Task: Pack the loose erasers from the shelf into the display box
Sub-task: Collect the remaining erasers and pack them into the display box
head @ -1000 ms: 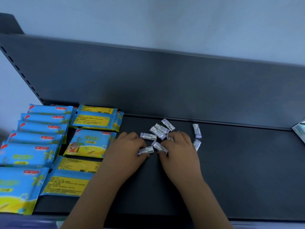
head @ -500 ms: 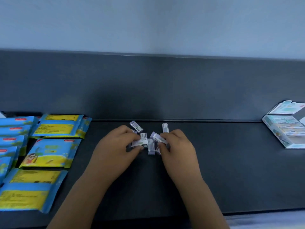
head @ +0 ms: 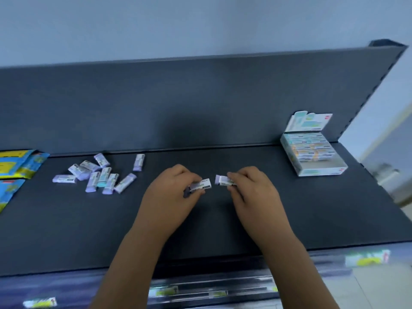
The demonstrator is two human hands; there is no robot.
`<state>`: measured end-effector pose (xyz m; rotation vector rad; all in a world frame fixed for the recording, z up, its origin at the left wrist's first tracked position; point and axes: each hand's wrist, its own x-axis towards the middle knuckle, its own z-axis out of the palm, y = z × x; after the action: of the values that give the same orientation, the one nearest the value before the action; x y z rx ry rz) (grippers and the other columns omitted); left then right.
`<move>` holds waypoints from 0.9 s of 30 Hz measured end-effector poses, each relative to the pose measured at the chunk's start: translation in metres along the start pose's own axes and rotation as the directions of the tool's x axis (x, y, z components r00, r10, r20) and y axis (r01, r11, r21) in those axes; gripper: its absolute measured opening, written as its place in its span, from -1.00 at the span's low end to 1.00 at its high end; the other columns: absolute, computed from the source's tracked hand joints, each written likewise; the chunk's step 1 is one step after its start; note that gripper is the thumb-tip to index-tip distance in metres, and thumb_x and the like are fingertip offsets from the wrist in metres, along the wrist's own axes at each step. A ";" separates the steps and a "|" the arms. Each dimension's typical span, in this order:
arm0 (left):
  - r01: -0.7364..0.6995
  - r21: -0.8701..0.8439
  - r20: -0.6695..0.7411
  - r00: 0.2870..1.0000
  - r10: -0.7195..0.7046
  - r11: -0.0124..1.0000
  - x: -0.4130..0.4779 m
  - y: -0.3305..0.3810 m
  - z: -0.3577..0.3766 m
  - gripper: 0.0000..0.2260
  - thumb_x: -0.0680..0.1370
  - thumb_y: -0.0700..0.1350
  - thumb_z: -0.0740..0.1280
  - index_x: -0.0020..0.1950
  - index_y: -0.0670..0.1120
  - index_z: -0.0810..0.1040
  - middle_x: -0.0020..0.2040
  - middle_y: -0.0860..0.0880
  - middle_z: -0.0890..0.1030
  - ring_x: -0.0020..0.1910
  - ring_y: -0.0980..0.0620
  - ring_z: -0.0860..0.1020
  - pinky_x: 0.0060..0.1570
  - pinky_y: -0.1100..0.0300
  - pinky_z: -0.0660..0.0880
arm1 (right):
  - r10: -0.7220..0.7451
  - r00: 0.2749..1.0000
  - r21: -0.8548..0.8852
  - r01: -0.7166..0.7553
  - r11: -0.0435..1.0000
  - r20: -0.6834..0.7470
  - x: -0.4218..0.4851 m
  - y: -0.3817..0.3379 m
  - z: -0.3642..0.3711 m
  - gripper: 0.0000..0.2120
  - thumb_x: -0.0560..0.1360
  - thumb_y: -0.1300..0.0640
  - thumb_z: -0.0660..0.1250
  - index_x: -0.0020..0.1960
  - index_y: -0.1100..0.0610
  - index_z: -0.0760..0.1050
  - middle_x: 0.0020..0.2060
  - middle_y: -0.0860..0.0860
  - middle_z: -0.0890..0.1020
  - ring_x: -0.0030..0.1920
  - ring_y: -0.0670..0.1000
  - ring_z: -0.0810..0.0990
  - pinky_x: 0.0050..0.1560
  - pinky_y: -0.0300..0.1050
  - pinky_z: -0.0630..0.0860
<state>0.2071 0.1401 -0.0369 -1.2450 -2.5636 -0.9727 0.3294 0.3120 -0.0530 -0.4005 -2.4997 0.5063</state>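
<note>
Erasers (head: 201,184) pinched in the left hand (head: 171,197) and right hand (head: 254,192) should go right, laid flat in the box (head: 321,171).

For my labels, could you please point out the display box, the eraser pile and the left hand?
display box (head: 321,172): head view, its front wall.
eraser pile (head: 104,175): head view, a middle eraser.
left hand (head: 171,195): head view, back of the hand.

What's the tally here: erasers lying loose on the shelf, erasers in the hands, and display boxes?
Loose erasers on the shelf: 9
Held erasers: 2 showing, one in the left hand, one in the right hand
Display box: 1
Total: 12
</note>
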 end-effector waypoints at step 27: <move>-0.072 -0.056 0.018 0.997 0.073 0.996 0.058 0.088 0.069 -0.85 0.48 -0.03 0.50 0.02 0.05 0.64 -0.07 0.19 0.51 -0.05 0.15 0.50 -0.04 0.17 0.50 | 0.110 0.993 -0.040 -0.112 0.993 -0.038 0.016 0.108 -0.082 -0.81 0.52 0.23 0.41 0.12 0.13 0.63 -0.01 0.02 0.57 -0.03 0.09 0.54 -0.08 -0.10 0.46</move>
<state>0.2454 0.2598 -0.0259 -1.3589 -2.5030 -1.0277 0.3824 0.4357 -0.0290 -0.5624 -2.4667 0.4861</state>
